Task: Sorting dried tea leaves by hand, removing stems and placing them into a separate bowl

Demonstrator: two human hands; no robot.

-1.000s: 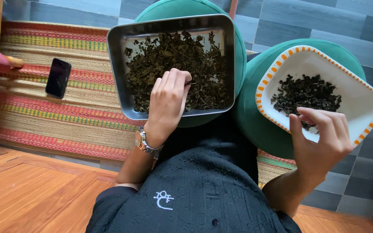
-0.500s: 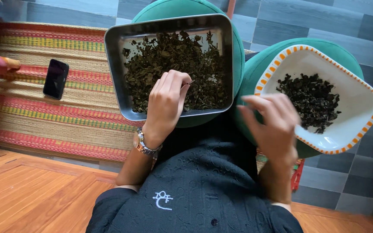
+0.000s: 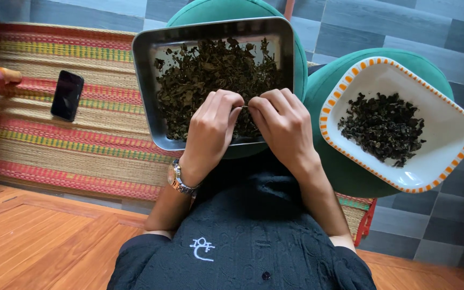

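Note:
A grey metal tray full of dark dried leaves rests on a green round stool. Both my hands are over the tray's near edge. My left hand and my right hand meet fingertip to fingertip, pinching a small bit of leaf between them. A white square dish with an orange dashed rim sits on a second green stool to the right and holds a smaller heap of dark leaves.
A black phone lies on a striped woven mat at the left. Wooden floor boards run along the bottom, grey tiles lie beyond. A watch is on my left wrist.
My right hand has come back from the white dish to the metal tray and now meets my left hand there. The left hand has stayed over the tray.

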